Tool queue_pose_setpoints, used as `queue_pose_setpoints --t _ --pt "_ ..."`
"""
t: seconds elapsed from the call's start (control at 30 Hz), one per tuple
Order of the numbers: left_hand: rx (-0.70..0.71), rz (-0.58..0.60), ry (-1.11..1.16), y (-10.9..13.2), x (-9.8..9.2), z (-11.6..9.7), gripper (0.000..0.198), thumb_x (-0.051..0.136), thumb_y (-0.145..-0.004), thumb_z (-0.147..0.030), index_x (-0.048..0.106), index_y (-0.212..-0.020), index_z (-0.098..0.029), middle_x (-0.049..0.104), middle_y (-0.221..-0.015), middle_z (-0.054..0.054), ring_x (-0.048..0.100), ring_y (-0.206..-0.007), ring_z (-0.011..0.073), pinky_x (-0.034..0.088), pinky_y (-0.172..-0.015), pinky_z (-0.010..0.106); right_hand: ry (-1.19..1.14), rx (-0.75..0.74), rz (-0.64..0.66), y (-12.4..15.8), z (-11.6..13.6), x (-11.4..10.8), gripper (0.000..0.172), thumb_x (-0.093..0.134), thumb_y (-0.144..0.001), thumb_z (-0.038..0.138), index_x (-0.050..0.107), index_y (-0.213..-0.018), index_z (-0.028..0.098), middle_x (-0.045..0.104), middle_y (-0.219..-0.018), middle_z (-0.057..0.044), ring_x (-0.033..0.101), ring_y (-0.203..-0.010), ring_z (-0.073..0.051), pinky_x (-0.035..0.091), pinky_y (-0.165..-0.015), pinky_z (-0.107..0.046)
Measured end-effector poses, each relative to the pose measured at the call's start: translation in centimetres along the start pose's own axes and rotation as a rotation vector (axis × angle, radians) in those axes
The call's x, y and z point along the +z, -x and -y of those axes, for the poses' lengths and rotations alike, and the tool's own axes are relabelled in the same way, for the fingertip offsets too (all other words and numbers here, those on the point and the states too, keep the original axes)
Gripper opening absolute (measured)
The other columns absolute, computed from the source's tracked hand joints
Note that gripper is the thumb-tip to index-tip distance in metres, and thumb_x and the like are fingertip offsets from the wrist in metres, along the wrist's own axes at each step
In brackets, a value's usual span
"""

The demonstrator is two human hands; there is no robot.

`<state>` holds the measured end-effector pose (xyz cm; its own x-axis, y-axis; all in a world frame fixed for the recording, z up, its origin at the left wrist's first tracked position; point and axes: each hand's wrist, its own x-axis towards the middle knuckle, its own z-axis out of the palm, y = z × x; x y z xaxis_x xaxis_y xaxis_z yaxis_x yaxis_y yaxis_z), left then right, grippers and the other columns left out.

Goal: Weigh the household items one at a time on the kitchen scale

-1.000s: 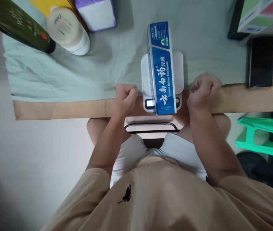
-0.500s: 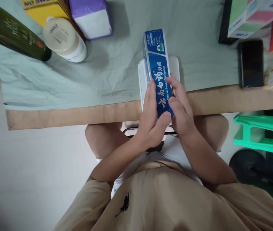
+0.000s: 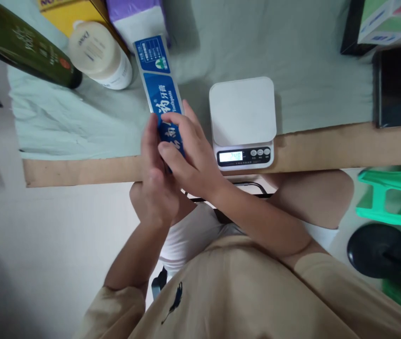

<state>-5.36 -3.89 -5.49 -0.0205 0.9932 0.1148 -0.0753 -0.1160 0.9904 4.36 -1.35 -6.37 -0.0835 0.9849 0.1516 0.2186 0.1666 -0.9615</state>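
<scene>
A blue toothpaste box is held between my two hands, left of the kitchen scale and near the table's front edge. My left hand grips the box along its left side and near end. From the right, my right hand wraps over it, with fingers lying across the printed face. The lower part of the box is hidden by my fingers. The white kitchen scale stands at the table's edge with a bare plate, and its lit display shows digits that look like 248.
At the back left are a dark green bottle, a white jar, a yellow box and a purple-and-white pack. A black phone lies at the right, below a multicoloured box. A green stool stands beyond my leg.
Both hands have carried the toothpaste box off the scale to the left. The scale's plate and display are now uncovered. The view has shifted slightly.
</scene>
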Motion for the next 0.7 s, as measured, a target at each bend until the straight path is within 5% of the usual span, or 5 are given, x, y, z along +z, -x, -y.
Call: queue_pose_setpoints --t 0.23,0.33,0.47,0.6,0.7 --pt "0.116 -0.121 0.049 -3.6 -3.2 2.6 0.067 0.035 -0.099 -0.06 0.057 -0.143 -0.014 0.059 -0.153 0.011 0.055 -0.148 0.0227 0.045 -0.129 0.035 0.004 0.016 0.013 -3.7 -1.0 4.3 0.065 0.034 -0.099 0.064 0.046 -0.143 0.018 0.041 -0.161 -0.012 0.023 -0.165 -0.023 0.027 -0.141 -0.044" --pt "0.112 -0.183 0.099 -4.6 -4.3 4.0 0.067 0.042 -0.095 -0.066 0.06 -0.136 -0.016 0.063 -0.147 0.008 0.056 -0.145 0.0216 0.046 -0.129 0.032 -0.005 0.022 0.012 -4.4 -2.4 5.6 0.062 0.038 -0.099 0.061 0.047 -0.142 0.017 0.039 -0.162 -0.013 0.02 -0.167 -0.024 0.025 -0.142 -0.046" --pt "0.075 -0.177 0.116 -5.5 -5.4 6.0 0.069 0.048 -0.091 -0.072 0.059 -0.134 -0.019 0.065 -0.143 0.008 0.058 -0.141 0.0237 0.047 -0.126 0.035 -0.023 0.077 -0.001 -4.6 -4.2 7.2 0.056 0.06 -0.093 0.055 0.047 -0.143 0.033 0.037 -0.167 0.0 0.01 -0.17 -0.021 0.021 -0.144 -0.05" --pt "0.169 -0.167 0.136 -6.3 -6.2 7.0 0.071 0.052 -0.091 -0.073 0.059 -0.13 -0.015 0.067 -0.137 0.01 0.06 -0.135 0.0229 0.048 -0.123 0.034 0.094 0.133 0.054 -4.9 -3.0 6.9 0.056 0.062 -0.096 0.056 0.049 -0.145 0.032 0.034 -0.17 0.005 0.009 -0.17 -0.018 0.024 -0.144 -0.048" --pt "0.094 -0.2 0.092 -6.4 -6.2 6.9 0.074 0.054 -0.087 -0.076 0.057 -0.131 -0.016 0.066 -0.139 0.009 0.058 -0.138 0.0228 0.044 -0.126 0.035 0.179 0.168 0.089 -4.9 -1.4 6.3 0.051 0.055 -0.101 0.048 0.049 -0.145 0.024 0.031 -0.172 0.001 0.011 -0.169 -0.015 0.025 -0.143 -0.04"
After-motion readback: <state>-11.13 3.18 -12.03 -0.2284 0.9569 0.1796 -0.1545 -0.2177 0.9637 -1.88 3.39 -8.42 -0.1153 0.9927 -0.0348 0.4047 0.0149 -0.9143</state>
